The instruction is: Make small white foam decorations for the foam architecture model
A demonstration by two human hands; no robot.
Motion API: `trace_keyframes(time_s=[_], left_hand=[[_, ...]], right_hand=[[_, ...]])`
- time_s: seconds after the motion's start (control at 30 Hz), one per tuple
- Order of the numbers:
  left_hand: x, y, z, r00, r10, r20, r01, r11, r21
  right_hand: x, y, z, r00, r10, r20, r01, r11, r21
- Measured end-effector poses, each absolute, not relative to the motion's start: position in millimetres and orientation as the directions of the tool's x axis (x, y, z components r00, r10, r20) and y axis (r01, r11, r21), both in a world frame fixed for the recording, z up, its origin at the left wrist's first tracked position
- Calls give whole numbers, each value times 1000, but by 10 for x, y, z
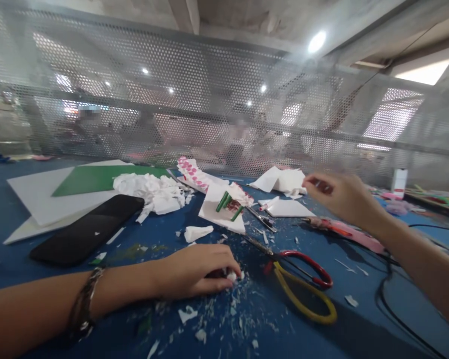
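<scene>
My left hand (198,271) rests on the blue table (41,279) with its fingers curled round a small white and red piece (230,275). My right hand (340,194) hovers above the table to the right, fingers pinched together on something I cannot make out. Scissors (299,279) with a red and a yellow handle lie between the two hands. A white sheet (217,212) carrying short green sticks (224,200) lies just beyond my left hand.
A black phone (88,229) lies at the left beside white and green sheets (93,178) and crumpled white paper (149,192). A pink glue gun (344,232) and black cable (389,279) lie right. A perforated metal screen (209,99) closes the far side. Paper scraps litter the table.
</scene>
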State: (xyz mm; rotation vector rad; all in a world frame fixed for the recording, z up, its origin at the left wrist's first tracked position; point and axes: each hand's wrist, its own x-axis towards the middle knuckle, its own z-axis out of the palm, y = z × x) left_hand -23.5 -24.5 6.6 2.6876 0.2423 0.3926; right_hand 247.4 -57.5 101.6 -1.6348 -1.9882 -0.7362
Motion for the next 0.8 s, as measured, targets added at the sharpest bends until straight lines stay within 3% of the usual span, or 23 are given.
trace_keyframes(time_s=[0.17, 0.27, 0.37, 0.5, 0.8], left_hand=[[-259, -92, 187, 869, 359, 341, 242, -909, 340], [-242, 50, 306, 723, 587, 363, 471, -804, 362], [-170, 221, 385, 565, 746, 351, 644, -665, 377], [-15, 434, 392, 576, 765, 289, 680, -644, 351], [168, 579, 257, 704, 668, 241, 560, -731, 391]], right_hand=[[2740, -791, 903, -35, 852, 523, 998, 54, -21], [2609, -891, 709, -169, 948, 270, 977, 198, -84], [2355, -943, 489, -312, 939, 146, 944, 323, -59], [2164, -944, 307, -378, 924, 60, 924, 381, -43], [2256, -1123, 348, -280, 960, 11, 958, 279, 74]])
